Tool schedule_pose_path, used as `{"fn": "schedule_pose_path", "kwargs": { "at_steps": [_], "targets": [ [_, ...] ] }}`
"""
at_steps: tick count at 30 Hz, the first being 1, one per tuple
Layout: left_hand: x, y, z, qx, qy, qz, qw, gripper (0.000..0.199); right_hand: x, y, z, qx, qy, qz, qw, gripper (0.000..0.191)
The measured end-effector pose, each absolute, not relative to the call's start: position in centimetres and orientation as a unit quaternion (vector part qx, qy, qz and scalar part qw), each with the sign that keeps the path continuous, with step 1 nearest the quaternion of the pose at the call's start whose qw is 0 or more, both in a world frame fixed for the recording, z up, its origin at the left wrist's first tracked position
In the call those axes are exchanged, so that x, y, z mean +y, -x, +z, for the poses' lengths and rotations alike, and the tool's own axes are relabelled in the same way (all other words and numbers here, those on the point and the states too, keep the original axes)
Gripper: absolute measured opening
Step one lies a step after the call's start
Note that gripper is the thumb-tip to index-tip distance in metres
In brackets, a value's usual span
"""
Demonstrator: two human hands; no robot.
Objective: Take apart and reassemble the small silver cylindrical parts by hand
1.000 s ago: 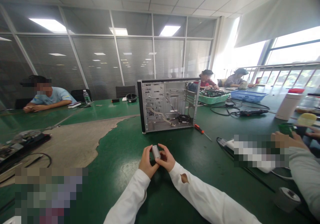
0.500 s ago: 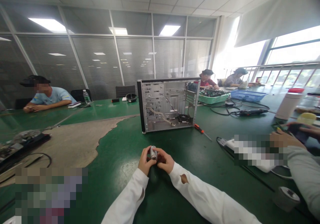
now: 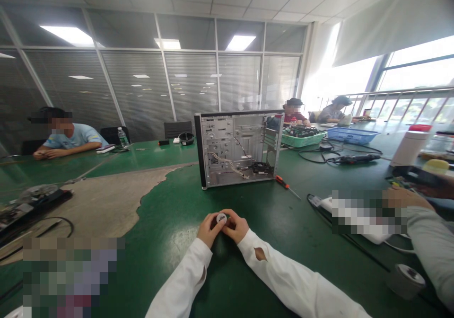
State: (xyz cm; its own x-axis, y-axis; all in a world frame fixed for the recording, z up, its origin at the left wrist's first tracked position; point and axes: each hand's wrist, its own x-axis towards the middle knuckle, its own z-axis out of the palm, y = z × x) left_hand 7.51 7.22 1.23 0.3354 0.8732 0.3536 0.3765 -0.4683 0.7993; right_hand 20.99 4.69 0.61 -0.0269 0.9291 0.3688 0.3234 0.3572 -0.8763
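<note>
A small silver metal cylinder (image 3: 221, 218), much like a small electric motor, is held between both hands above the green table. Its round end, dark in the middle, faces me. My left hand (image 3: 208, 228) grips it from the left, the thumb lying against the near end. From the right, my right hand (image 3: 236, 225) closes on it with bent fingers. Part of the cylinder is hidden behind the fingers. Beyond the hands stands an open computer case (image 3: 241, 152) with loose wires and a black fan (image 3: 260, 167) inside.
A red-handled screwdriver (image 3: 283, 182) lies beside the case. To the right are a white power strip (image 3: 354, 214), a larger metal cylinder (image 3: 406, 280) and a co-worker's hand (image 3: 407, 198). Green (image 3: 305, 140) and blue baskets (image 3: 351, 136) stand farther back. Torn table covering (image 3: 106, 199) shows at left.
The cylinder has turned from roughly upright so that its round end faces me. My fingers have shifted around it, and both hands have moved slightly.
</note>
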Motion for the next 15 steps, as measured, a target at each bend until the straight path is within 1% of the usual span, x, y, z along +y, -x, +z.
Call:
{"fn": "schedule_pose_path", "kwargs": {
  "at_steps": [10,15],
  "targets": [
    [7.03,-7.69,1.05,0.413,-0.822,0.352,0.173,0.033,4.29,-21.12,1.19,-0.667,0.519,0.247,0.473,0.028],
    [6.93,-7.71,1.27,0.400,-0.822,0.368,0.173,0.034,4.69,-21.00,0.58,-0.666,0.542,0.225,0.460,0.026]
  ]
}}
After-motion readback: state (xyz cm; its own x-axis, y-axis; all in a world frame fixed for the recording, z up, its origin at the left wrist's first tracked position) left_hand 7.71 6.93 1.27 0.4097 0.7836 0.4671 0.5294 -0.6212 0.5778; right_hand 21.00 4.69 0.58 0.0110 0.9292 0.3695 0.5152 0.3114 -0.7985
